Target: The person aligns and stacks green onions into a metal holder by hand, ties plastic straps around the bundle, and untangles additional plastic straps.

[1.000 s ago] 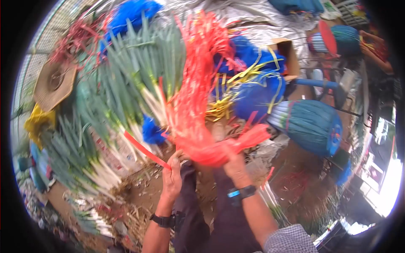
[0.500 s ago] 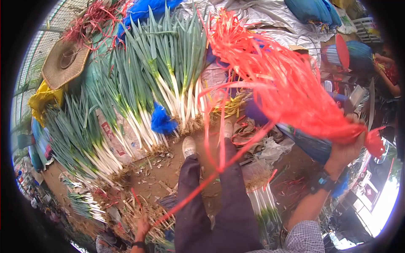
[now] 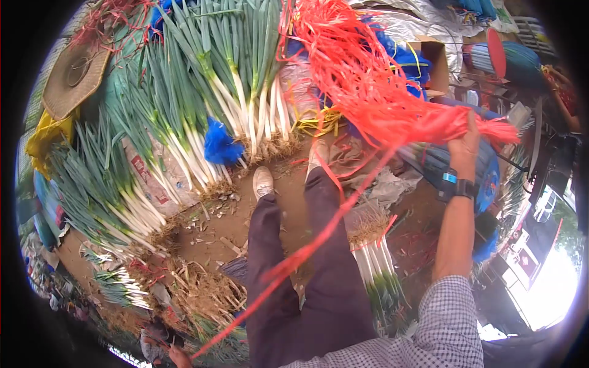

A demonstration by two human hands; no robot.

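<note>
My right hand (image 3: 464, 142) is closed around the gathered end of a bundle of red plastic strips (image 3: 362, 67), whose loose lengths fan out to the upper left. One red strip (image 3: 319, 239) runs slantwise across my legs to the bottom left. There my left hand (image 3: 179, 356) pinches its end, partly cut off by the frame's lower edge. In front of my shoes lie leeks (image 3: 257, 80) in rows, roots toward me. A blue net (image 3: 221, 142) rests on their white stems.
A woven hat (image 3: 75, 80) and yellow sheeting (image 3: 49, 138) lie at left. More leeks (image 3: 380, 270) are beside my leg, and cut roots (image 3: 202, 282) litter the soil. A cardboard box (image 3: 434, 64) stands behind the strips. Another person's arm (image 3: 561, 92) shows at far right.
My left hand has moved down and left, drawing the red strip farther across my legs. My right hand has shifted up and left with the bundle. The view has tilted slightly.
</note>
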